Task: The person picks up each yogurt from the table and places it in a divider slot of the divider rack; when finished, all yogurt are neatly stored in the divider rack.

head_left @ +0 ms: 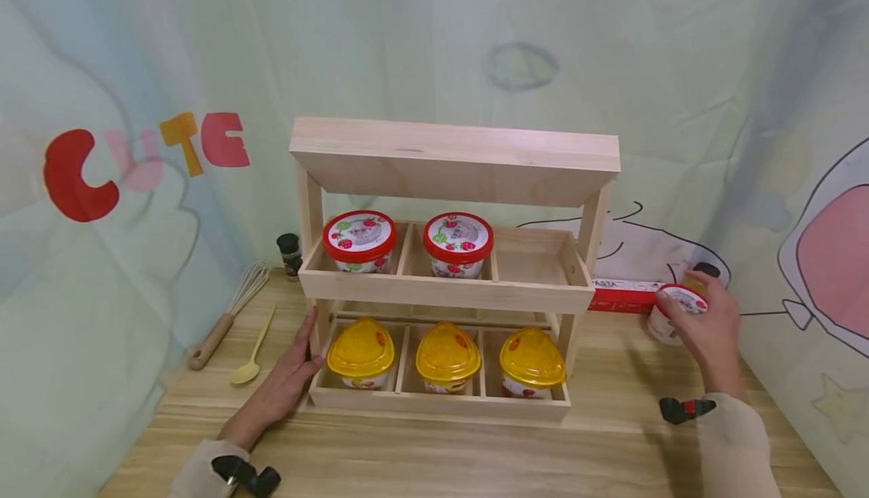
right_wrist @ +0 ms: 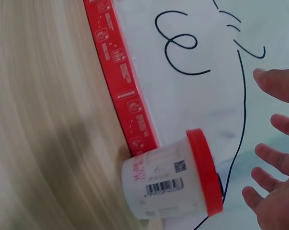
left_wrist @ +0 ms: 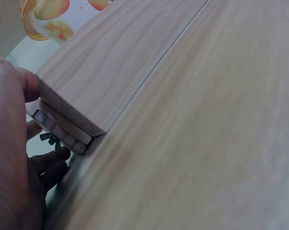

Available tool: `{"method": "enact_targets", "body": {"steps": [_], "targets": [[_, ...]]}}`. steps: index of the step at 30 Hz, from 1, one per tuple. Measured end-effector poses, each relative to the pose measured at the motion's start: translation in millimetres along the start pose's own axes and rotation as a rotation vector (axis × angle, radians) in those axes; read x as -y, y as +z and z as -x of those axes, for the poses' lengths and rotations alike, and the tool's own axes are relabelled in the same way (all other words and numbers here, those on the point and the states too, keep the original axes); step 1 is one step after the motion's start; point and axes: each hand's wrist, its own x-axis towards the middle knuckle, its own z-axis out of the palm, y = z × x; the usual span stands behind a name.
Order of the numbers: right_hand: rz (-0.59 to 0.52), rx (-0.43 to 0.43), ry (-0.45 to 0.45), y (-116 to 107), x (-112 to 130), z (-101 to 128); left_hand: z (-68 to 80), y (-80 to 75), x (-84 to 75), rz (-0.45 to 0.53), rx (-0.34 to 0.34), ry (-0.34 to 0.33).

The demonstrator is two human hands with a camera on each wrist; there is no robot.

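Right hand [head_left: 706,328] hovers over a red-lidded tub [head_left: 672,311] standing on the counter [head_left: 434,445], right of the wooden rack [head_left: 453,157]. Tub upright, long axis vertical, lid up; a red box [head_left: 621,296] lies just behind it against the backdrop. In the wrist view the fingers [right_wrist: 273,163] are spread and straight, just past the lid [right_wrist: 205,172], not touching it; tub lies directly ahead of the fingertips, toward the palm side. Head view suggests contact, but wrist view shows a gap.

Left hand [head_left: 288,381] rests flat against the rack's lower left corner, fingers straight, thumb up along the post; well apart from the tub. Right hand is much the nearer.

Rack: two red-lidded tubs above, right upper compartment [head_left: 532,256] vacant; three yellow-lidded tubs below
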Motion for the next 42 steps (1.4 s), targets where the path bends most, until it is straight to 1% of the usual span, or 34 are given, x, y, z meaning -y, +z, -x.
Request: {"method": "enact_targets", "body": {"steps": [5,14,20,26,33,40,42], "targets": [[0.019,0.033,0.016,0,-6,-2,-0.8,-0.8,-1.0,-0.003,0.006,-0.008],[0.04,0.036,-0.015,4,-21,-5,-1.1,0.0,-0.7,-0.007,-0.002,0.018],[0.057,0.032,-0.029,5,-27,-6,-0.5,0.2,-0.6,-0.01,-0.003,0.003],[0.105,0.062,0.004,6,-32,-8,-0.2,-0.2,-0.6,-0.01,0.0,-0.007],[0.137,0.102,-0.009,8,-37,-5,-0.6,-0.3,-1.2,-0.01,-0.006,-0.002],[0.114,0.086,-0.035,10,-42,-5,0.0,-2.2,-5.3,-0.032,0.022,-0.074],[0.107,0.074,-0.049,11,-44,-5,0.1,-2.3,-5.2,-0.03,0.021,-0.072]]}}
